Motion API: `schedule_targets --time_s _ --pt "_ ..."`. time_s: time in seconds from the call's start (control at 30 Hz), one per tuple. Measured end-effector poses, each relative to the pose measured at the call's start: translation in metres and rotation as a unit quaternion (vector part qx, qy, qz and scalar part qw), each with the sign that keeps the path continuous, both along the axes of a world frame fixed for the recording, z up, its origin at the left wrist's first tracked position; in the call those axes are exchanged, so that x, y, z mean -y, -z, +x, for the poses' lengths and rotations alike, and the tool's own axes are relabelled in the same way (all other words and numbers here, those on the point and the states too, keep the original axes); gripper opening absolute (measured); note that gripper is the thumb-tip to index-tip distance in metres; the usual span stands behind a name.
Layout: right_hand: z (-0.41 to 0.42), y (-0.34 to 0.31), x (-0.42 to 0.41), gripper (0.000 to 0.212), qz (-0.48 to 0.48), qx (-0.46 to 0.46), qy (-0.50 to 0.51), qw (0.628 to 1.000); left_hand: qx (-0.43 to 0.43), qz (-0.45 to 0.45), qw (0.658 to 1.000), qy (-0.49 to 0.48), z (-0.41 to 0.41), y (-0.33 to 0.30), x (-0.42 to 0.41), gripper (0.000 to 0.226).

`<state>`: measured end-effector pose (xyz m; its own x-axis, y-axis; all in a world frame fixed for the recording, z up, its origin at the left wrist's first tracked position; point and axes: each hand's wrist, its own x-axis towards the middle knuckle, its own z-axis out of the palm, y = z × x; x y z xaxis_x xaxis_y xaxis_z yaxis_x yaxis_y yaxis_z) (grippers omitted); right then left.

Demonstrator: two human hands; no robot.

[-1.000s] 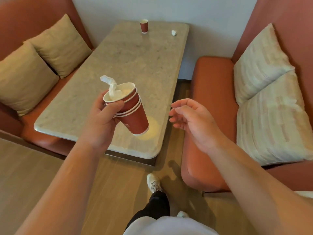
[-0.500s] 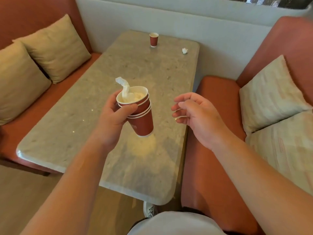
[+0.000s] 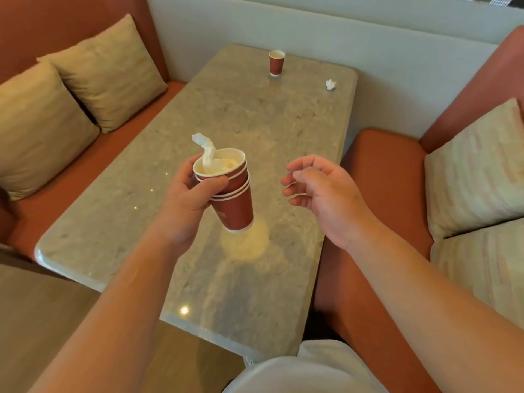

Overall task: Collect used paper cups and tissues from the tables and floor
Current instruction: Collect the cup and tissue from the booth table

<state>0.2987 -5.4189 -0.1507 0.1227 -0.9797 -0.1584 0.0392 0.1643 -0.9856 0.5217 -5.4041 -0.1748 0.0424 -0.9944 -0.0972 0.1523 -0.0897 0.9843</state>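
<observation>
In the head view, your left hand [image 3: 184, 202] holds a stack of red cups [image 3: 231, 191] above the near half of the table [image 3: 113, 217], its grip closed around the upper rims, with thumb in front. The stack is tilted, and a twisted tissue [image 3: 208, 153] stands out of the top cup. Your right hand [image 3: 320, 191] hangs just beside the stack with its fingers loosely bent, and its grip holds nothing.

Two things are left at the far end of the table: a single red cup [image 3: 276, 62] standing upright, and a crumpled tissue [image 3: 330, 84] to the right of it, near the table edge. I think the step now is to reach for these. Bring the stack more upright first, so the tissue does not fall out, then lean forward and take the far cup with the free right hand.
</observation>
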Motion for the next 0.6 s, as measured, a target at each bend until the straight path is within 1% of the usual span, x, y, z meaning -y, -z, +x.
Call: schedule_targets --time_s 0.1,0.2,0.37,0.5,0.53,0.6 --pt "-0.002 0.013 0.018 0.015 0.019 -0.012 -0.015 1.000 0.005 0.010 1.000 -0.007 -0.003 0.006 0.013 0.075" --pt "-0.001 0.026 0.042 0.015 0.032 -0.015 -0.028 0.999 0.013 0.024 0.999 -0.016 -0.007 0.015 0.026 0.064" --pt "0.000 0.043 0.085 0.015 0.051 -0.007 -0.061 0.997 0.015 0.047 0.997 -0.052 -0.020 0.026 0.053 0.062" --pt "-0.007 0.052 0.122 0.016 0.069 -0.001 -0.083 0.994 0.020 0.063 0.995 -0.076 -0.038 0.028 0.082 0.066" --pt "-0.010 0.054 0.131 0.016 0.073 0.001 -0.090 0.993 0.023 0.066 0.994 -0.080 -0.043 0.028 0.091 0.064" --pt "-0.018 0.056 0.150 0.016 0.078 0.005 -0.097 0.992 0.026 0.070 0.993 -0.087 -0.054 0.028 0.108 0.053"
